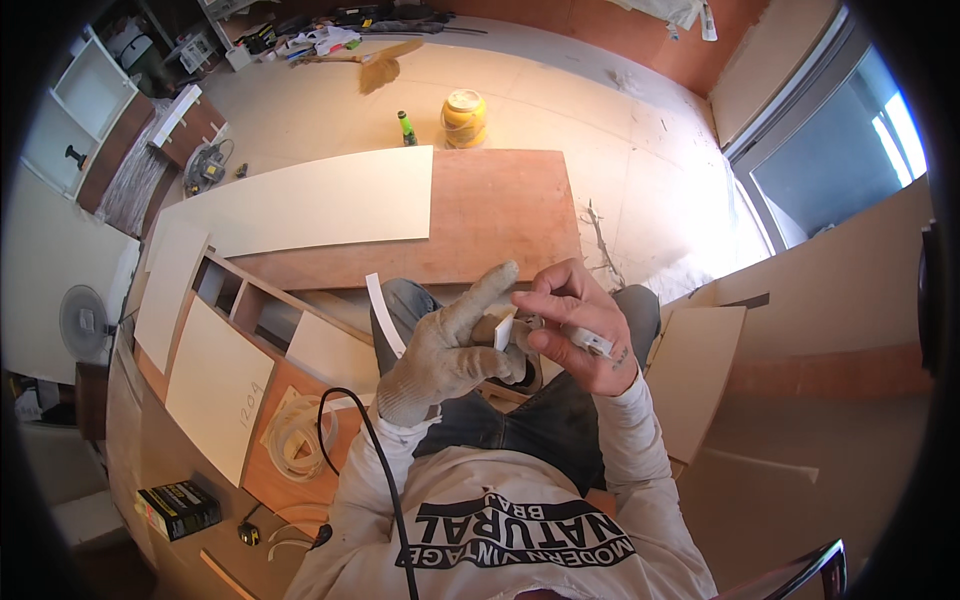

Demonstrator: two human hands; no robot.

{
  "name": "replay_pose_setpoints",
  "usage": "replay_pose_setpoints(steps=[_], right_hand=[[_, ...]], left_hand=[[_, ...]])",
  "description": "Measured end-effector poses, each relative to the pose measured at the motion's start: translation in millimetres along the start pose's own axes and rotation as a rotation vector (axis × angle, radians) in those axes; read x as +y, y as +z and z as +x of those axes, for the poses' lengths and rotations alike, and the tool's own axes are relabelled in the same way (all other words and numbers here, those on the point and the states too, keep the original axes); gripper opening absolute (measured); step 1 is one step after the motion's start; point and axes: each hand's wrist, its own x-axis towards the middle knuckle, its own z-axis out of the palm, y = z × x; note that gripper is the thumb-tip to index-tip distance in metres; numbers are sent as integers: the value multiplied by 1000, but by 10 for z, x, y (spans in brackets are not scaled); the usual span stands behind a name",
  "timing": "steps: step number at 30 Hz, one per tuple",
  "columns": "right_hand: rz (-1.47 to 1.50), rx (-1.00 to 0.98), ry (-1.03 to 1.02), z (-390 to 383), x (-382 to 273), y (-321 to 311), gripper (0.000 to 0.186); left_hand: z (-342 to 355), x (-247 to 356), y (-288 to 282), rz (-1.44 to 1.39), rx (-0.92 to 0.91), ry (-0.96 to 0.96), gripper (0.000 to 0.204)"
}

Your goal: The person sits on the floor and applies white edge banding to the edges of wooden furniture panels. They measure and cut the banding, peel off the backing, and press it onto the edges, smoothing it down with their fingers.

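My left hand (455,345), in a pale work glove, is raised over my lap with its index finger stretched out. It pinches a narrow white strip, whose short end (503,332) sticks out by the thumb. A longer length of white strip (383,312) shows beyond the glove, its link to that end hidden. My bare right hand (588,325) is close on the right, thumb and index finger bent toward the strip's end. Against its palm is a small whitish object (592,342), mostly covered by the fingers; its kind cannot be made out.
A coil of pale strip (298,440) lies on boards at the left, near a black cable (375,450). White panels (300,205) rest on a brown board (505,215) ahead. Farther off stand a yellow bucket (463,118) and green-topped bottle (406,127). A black box (180,508) sits lower left.
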Motion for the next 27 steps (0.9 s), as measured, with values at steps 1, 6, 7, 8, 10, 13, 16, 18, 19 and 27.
replay_pose_setpoints(steps=[1, 6, 7, 8, 10, 13, 16, 18, 19, 27], right_hand=[[-10, -34, 15, -4, -5, 11, 40], [-2, -159, 96, 5, -2, 4, 28], [-5, -154, 93, 45, -14, 18, 24], [-8, -147, 95, 96, -37, 38, 19], [42, -116, 115, 126, -56, 98, 12], [16, -185, 81, 113, -50, 69, 10], [-53, -225, 100, 130, -98, 52, 12], [-90, -168, 113, 108, -89, 108, 12], [-108, -140, 119, 96, -81, 141, 13], [-87, 84, 235, 94, 84, 207, 5]], left_hand=[[-4, -12, -20, -24, -17, -30, 94], [-7, -50, -90, 33, -81, -121, 95], [3, -58, -73, 6, -54, -101, 96], [17, -62, -34, -24, -29, -84, 98], [12, 15, 41, -120, -1, -105, 100], [-25, 77, -20, -227, -128, -187, 98], [-50, -22, -70, -312, -167, -154, 95], [-39, -37, -74, -376, -191, -132, 91], [-37, -44, -78, -408, -203, -120, 89], [-65, -54, -162, -50, -12, -208, 69]])
